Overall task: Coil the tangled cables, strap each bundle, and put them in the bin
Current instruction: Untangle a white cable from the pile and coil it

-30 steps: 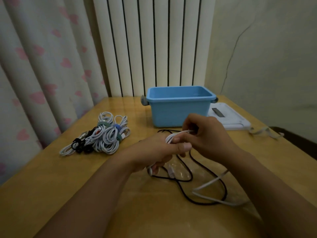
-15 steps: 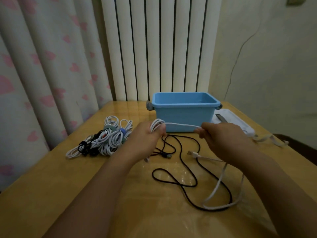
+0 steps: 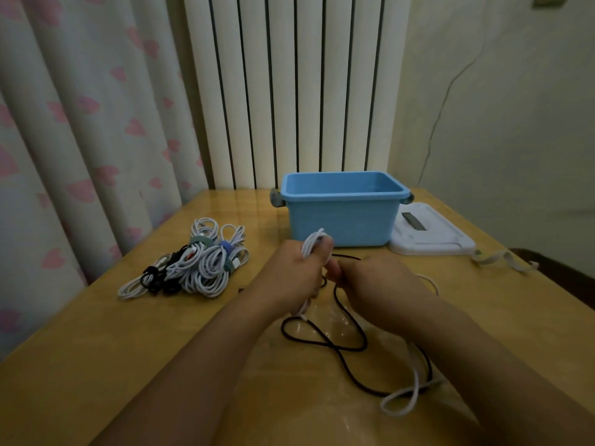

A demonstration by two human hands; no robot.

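In front of the one blue bin (image 3: 341,220), the left hand (image 3: 289,275) gripped one white cable (image 3: 314,244) in loops, the right hand (image 3: 376,284) pinched it, one black cable (image 3: 351,346) lay on the desk (image 3: 96,349).

A blue bin (image 3: 343,220), white cable (image 3: 402,397), black cable (image 3: 341,349), yellow-brown table (image 3: 96,333), and pink-hearted pale curtain (image 3: 80,123).

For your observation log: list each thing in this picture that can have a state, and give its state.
left hand: grips white coil
right hand: grips the cable, next to left hand
white cable: part coiled, tail loose on table
black cable: uncoiled on table
blue bin: open, lid off
white lid: beside bin
strapped bundles: piled on table
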